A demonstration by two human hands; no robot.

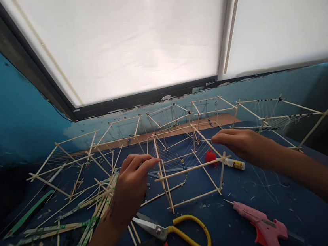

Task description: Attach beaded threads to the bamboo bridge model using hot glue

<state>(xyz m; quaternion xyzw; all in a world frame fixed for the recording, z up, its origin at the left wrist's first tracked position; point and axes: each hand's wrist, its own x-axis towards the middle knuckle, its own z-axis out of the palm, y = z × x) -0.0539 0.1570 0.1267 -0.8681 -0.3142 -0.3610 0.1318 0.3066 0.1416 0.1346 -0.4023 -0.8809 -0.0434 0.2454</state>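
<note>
In the middle of the table stands a boxy stick frame (188,171), made of thin wooden sticks joined at the corners. Fine threads stretch across its top, and a string of small dark beads (183,163) lies among them. My left hand (134,174) pinches the upright left side of this frame, fingertips closed at the stick. At the far right, my right hand (239,141) has its fingers together at the top right stick; its fingertips are partly hidden. Behind the frame's right corner are a red lump (210,158) and a small yellow-labelled bottle (235,164).
Several similar stick frames (169,118) line the wall side. Yellow-and-red-handled scissors (165,231) and a pink glue gun (261,222) lie in front. Loose sticks and paper wrappers (88,212) pile up at left, beside a green-edged tool (31,213). A bright window (142,42) rises behind.
</note>
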